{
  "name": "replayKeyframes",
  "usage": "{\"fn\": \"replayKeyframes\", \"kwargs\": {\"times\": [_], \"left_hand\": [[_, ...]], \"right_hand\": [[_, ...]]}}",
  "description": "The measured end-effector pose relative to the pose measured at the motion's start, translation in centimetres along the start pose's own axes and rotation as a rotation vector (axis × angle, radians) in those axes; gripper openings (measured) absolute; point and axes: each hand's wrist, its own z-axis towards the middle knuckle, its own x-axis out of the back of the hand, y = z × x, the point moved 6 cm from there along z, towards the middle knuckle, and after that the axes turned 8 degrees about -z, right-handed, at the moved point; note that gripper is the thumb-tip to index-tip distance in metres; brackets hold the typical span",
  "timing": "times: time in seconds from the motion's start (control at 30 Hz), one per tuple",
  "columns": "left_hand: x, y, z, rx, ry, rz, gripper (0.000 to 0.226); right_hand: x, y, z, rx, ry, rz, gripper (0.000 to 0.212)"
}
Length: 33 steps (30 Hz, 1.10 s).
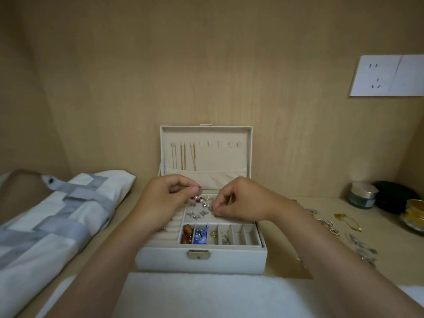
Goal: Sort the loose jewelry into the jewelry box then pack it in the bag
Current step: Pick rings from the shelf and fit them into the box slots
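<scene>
A white jewelry box stands open on the wooden surface, its lid upright with thin chains hanging inside. Several front compartments hold amber, blue, gold and silver pieces. My left hand hovers over the box's left half and pinches a beaded earring with pearl and dark red beads. My right hand pinches a small silver piece over the upper tray, where small silver pieces lie. Loose jewelry is scattered on the surface to the right of the box. A white and grey patchwork bag lies to the left.
A small glass jar, a dark round case and a gold bowl sit at the far right. A wall socket is on the wooden back panel. White cloth lies in front of the box.
</scene>
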Motion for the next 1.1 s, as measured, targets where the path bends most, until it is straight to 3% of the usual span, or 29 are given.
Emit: {"fn": "replayKeyframes", "kwargs": {"times": [0.13, 0.3, 0.5, 0.83, 1.1], "left_hand": [[-0.3, 0.0, -0.1, 0.056, 0.000, -0.077, 0.010], [-1.2, -0.6, -0.2, 0.177, -0.066, -0.224, 0.017], [-1.7, -0.4, -0.5, 0.198, -0.109, -0.245, 0.019], [-1.8, -0.2, -0.4, 0.183, -0.105, -0.206, 0.020], [-1.3, 0.4, 0.1, 0.036, -0.057, -0.156, 0.013]], "right_hand": [[0.2, 0.1, 0.0, 0.001, 0.012, 0.099, 0.010], [1.3, -1.5, 0.0, 0.106, 0.250, 0.325, 0.020], [2.0, -2.8, -0.3, 0.174, 0.353, 0.514, 0.025], [1.9, -3.0, -0.3, 0.149, 0.328, 0.465, 0.017], [1.1, -2.1, -0.1, -0.067, 0.269, 0.759, 0.012]]}}
